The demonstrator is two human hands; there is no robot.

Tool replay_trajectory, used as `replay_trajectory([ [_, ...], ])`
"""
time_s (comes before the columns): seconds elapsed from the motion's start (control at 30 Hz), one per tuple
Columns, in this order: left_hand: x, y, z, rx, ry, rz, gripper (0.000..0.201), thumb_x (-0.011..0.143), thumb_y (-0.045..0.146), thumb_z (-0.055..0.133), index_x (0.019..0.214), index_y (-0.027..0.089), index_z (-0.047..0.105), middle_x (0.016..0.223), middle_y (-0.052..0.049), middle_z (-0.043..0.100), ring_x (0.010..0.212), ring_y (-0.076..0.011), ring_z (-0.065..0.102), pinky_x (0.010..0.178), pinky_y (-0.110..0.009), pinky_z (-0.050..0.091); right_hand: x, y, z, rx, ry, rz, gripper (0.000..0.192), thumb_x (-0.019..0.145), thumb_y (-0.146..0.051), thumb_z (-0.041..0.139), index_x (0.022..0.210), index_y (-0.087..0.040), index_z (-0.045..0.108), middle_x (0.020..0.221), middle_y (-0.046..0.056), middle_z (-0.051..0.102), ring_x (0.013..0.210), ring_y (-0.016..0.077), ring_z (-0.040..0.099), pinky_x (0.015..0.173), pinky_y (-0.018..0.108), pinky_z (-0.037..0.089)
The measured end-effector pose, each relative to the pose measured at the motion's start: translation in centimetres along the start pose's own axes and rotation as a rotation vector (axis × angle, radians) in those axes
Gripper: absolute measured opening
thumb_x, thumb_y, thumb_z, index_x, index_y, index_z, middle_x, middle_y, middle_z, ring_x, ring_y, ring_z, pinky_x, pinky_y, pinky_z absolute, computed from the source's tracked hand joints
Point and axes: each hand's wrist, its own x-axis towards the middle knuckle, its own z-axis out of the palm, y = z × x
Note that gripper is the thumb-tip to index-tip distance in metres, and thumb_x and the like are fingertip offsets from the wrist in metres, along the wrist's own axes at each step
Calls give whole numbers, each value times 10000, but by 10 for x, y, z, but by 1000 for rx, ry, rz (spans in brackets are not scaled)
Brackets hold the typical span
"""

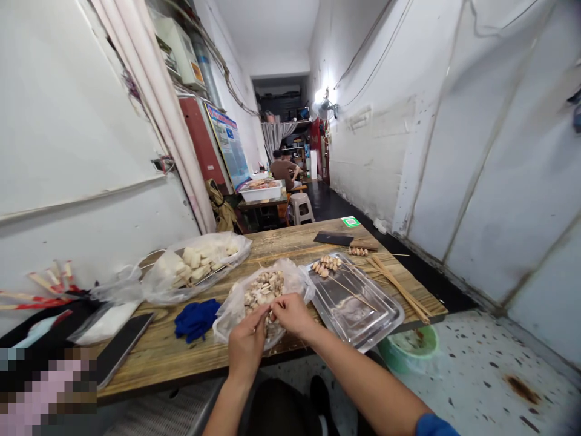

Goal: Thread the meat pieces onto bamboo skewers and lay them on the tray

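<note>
My left hand (247,342) and my right hand (292,316) meet over a clear plastic bag (297,278) of pale, brownish cut food pieces (263,287). The fingertips of both hands are pinched together, nearly touching; whatever they hold is too small or hidden to name. Right of the bag lies a clear plastic tray (358,324) with loaded skewers (327,265) at its far left corner. Beyond the tray's right edge, bare bamboo sticks (399,287) are spread in a loose bundle.
A cleaver (333,238) and another loaded skewer (358,251) lie at the table's far right. Left are a bag of white chunks (204,263), a blue cloth (196,320) and a phone (124,348). A green basin (411,351) stands on the floor. Someone (284,169) sits farther back.
</note>
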Motion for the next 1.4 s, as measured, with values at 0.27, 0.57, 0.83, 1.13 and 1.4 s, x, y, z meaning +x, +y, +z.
replay_trajectory([
  [0.27,-10,-12,11,296,9,230,328,764,132,398,1022,176,597,1030,-87,633,963,-207,575,835,-343,450,-1,-8,1,-217,7,51,235,751,-150,455,678,-106,673,717,134,684,656,174,590,583,239,350],
  [0.57,-7,-12,12,423,-9,314,386,732,94,371,1063,146,562,1073,-116,606,985,-220,562,837,-339,442,3,0,4,-164,-17,76,223,731,-119,463,632,-113,663,634,80,676,537,118,540,446,190,278],
  [0.83,6,-12,0,391,-27,355,345,756,132,373,1025,147,588,1022,-85,637,945,-191,585,821,-278,448,5,4,2,-23,-99,15,302,771,-92,394,652,-139,667,558,-1,634,498,79,539,462,133,339],
  [1.13,6,-17,-5,413,-103,385,337,753,144,387,1013,150,601,1006,-94,644,902,-188,605,799,-279,465,9,8,2,21,-145,16,290,730,-77,421,544,-138,636,445,-29,543,436,74,462,444,144,305],
  [1.4,4,-11,-4,357,-112,378,374,725,91,407,1049,136,587,1064,-116,612,973,-204,571,859,-300,432,3,4,7,93,27,57,225,699,-98,466,489,-138,536,464,-35,485,481,77,395,451,169,257],
])
